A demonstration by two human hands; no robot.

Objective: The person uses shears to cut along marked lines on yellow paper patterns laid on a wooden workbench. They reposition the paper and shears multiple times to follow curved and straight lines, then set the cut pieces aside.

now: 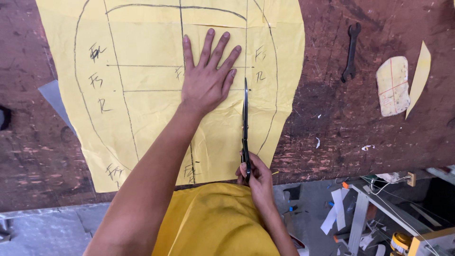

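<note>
Head view, looking down on a worn brown counter (pixel 332 109). The yellow paper pattern (pixel 142 118) is cut off by the top edge of the frame, so its full outline cannot be seen; its hand-drawn pencil curves and ruled lines are partly hidden beneath the left hand (pixel 207 76), and the written marks are left unread. The lower ends of the scissors (pixel 245 128) are concealed inside the right hand (pixel 256 178), so the handles are hard to make out. The left hand is laid flat and open on the pattern, palm down, fingers spread and pointing away from the person, with the forearm stretched diagonally across the sheet. The right hand is closed around the scissors' handles at the near edge of the counter, the dark blades being directed away from the body along a drawn line just right of the left hand. A grey sheet (pixel 54 97) is seen protruding from under the pattern's left edge. Well apart to the right, a dark spanner (pixel 351 52), a pale rounded paper piece (pixel 393 85) and a narrow yellow offcut (pixel 419 76) are lying on the counter. A yellow garment (pixel 213 223) is visible below the counter edge.
</note>
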